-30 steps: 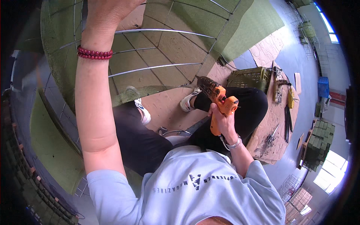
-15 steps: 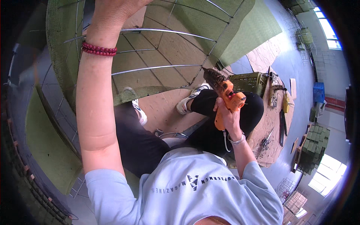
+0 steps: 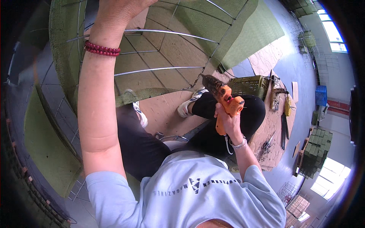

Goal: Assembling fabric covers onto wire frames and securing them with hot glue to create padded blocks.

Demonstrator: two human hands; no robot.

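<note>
An orange glue gun (image 3: 232, 104), its front end caked in dark residue, is held in my right hand (image 3: 229, 121). The dirty tip lies close to the lower corner of a wire frame (image 3: 173, 69); I cannot tell whether they touch. Green mesh fabric (image 3: 146, 93) runs along the frame's edge and covers part of it. My left hand (image 3: 123, 9) reaches over the frame at the upper edge of the picture. Its fingers are cut off there, so what they hold or touch is hidden.
A green crate (image 3: 249, 85) stands beyond my right knee. Cardboard (image 3: 272, 152) at the right carries scissors (image 3: 268, 141) and dark strips (image 3: 284, 131). More green mesh (image 3: 51, 148) lies at the left. A white cord hangs from the glue gun. Stacked green bundles (image 3: 317, 148) stand farther right.
The glue gun in my right hand has shifted slightly left and down, its tip now a little lower by the frame's corner. My left arm has barely moved.
</note>
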